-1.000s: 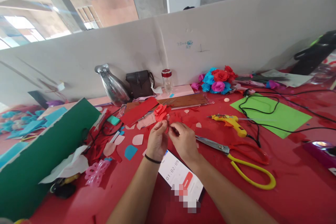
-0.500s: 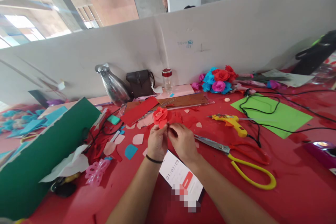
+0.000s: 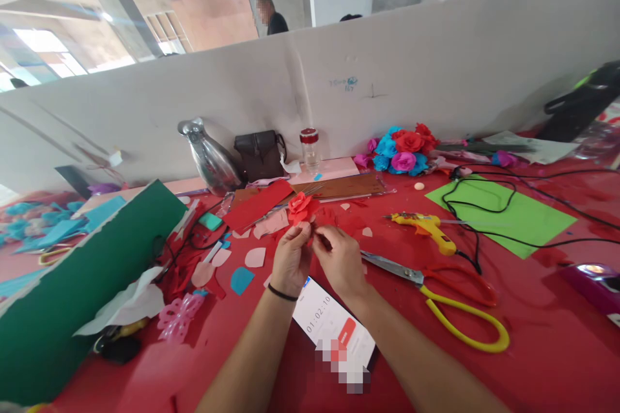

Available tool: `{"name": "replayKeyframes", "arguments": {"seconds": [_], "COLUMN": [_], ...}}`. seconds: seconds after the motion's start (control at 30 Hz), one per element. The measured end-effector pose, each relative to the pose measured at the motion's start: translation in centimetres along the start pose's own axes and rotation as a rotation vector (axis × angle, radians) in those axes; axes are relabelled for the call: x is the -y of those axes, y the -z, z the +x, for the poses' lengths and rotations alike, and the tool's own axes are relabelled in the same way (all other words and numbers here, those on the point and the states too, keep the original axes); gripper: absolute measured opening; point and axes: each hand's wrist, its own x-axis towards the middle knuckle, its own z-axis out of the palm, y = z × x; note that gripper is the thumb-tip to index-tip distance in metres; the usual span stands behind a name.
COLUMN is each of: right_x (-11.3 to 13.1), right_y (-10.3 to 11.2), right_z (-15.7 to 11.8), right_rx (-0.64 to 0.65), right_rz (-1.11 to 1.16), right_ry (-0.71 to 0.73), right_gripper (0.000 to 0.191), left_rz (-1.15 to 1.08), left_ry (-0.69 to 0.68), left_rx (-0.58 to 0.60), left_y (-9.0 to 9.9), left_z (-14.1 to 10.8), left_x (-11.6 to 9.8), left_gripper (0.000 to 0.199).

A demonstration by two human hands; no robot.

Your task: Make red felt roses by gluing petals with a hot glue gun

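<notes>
A red paper flower stands just above my fingertips in the middle of the view, tilted away from me. My left hand is closed around its base, thumb on the near side. Close beside it, my right hand is pinched at the flower's underside; the fingers hide what exactly they grip. A phone with a running timer lies under my wrists. Cut paper petals in pink and blue are scattered to the left of my hands.
Right of my hands lie large scissors, a yellow glue gun with a black cord, and green paper. Paper flowers, a glass jar, a bag and a metal jug stand along the wall. A green board leans left.
The flower has turned and tipped away, showing more of its side. Both hands stay together at its base. Beyond the wall, a person has moved left into fuller view.
</notes>
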Motion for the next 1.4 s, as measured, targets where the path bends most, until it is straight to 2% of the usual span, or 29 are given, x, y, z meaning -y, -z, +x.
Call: {"name": "replayKeyframes", "arguments": {"seconds": [0.3,0.4,0.53,0.7,0.9,0.97,1.03,1.17,1.27,1.33,1.4], "right_x": [0.3,0.4,0.3,0.2,0.9,0.4,-0.9,-5.8,-9.7,-11.5,-12.6], "right_y": [-0.2,-0.1,0.1,0.3,0.9,2.1,4.3,10.6,15.0,16.7,17.1], "right_z": [-0.3,-0.3,0.0,0.2,0.6,1.3,2.2,3.5,3.0,2.2,1.5], "right_rx": [0.034,0.033,0.01,0.006,0.053,0.095,0.132,0.135,0.196,0.236,0.286], "right_rz": [-0.01,-0.004,0.022,0.08,0.142,0.105,0.011,-0.466,-0.765,-0.813,-0.779], "right_ry": [0.003,0.004,-0.058,-0.117,-0.133,-0.147,-0.193,-0.285,-0.463,-0.596,-0.637], "right_gripper": [0.016,0.016,0.013,0.012,0.017,0.018,0.019,0.019,0.022,0.027,0.032], "left_rz": [-0.016,0.005,0.026,0.022,-0.035,-0.038,-0.043,-0.076,-0.112,-0.124,-0.116], "left_ry": [-0.007,0.002,0.035,0.07,0.061,0.058,0.051,0.021,0.011,0.016,0.024], "left_rx": [-0.073,-0.057,-0.027,-0.05,-0.1,-0.128,-0.137,-0.085,-0.06,-0.077,-0.107], "left_y": [0.0,0.0,-0.3,-0.6,-0.6,-0.6,-0.5,-0.4,-0.4,-0.4,-0.5], "left_z": [0.1,0.0,-0.2,-0.4,-0.5,-0.5,-0.4,-0.3,-0.2,-0.2,-0.1], "left_x": [0.0,-0.1,-0.1,0.3,0.4,0.1,-0.3,-0.8,-0.7,-0.6,-0.5], "left_gripper": [0.023,0.021,0.019,0.026,0.024,0.023,0.023,0.023,0.021,0.021,0.021]}}
